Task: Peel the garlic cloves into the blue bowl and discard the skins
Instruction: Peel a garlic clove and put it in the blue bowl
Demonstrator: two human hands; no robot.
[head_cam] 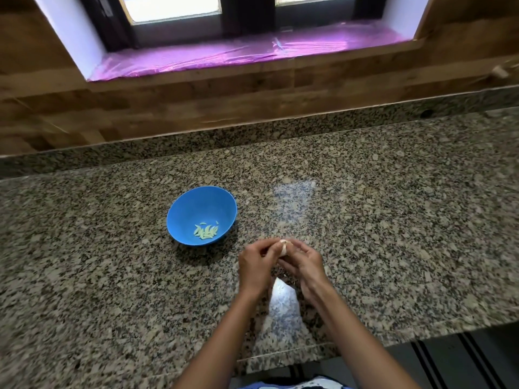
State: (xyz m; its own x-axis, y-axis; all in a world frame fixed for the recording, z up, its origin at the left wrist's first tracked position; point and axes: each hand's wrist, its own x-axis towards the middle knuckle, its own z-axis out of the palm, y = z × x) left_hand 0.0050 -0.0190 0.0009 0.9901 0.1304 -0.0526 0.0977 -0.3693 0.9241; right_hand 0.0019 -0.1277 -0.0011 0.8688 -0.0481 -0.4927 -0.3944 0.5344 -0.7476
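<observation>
A small, pale whitish piece of garlic [283,247] sits up off the counter, pinched between both hands near the middle of the view; whether it is one clove or several joined cannot be told, since most of it is covered. The left hand [256,266] comes in from the lower left with its fingers [268,245] curled round the near-left side of the garlic, and the right hand [306,263] meets it from the right, fingers bent and closed on the other side, so both hands are grasping the same piece and their fingertips touch or nearly touch over it. Both forearms are bare and run down to the bottom edge. To the left of the hands and a little farther back stands a round blue plastic bowl [185,209], apart from the hands, resting on the counter and casting a dark shadow on its near side. Inside it, towards the near right of the bottom, lies a small heap of peeled cloves [206,231] – pale yellow-green, slim and curved. The speckled grey-and-black granite counter [393,220] carries everything and shows two bright patches of reflected light, one beyond the hands and one between the wrists. Behind it runs a low granite upstand [337,119], then a brown wood-patterned wall [168,108], and above that a window sill covered in shiny purple film [238,56] – with a dark-framed window [171,7] over it.
</observation>
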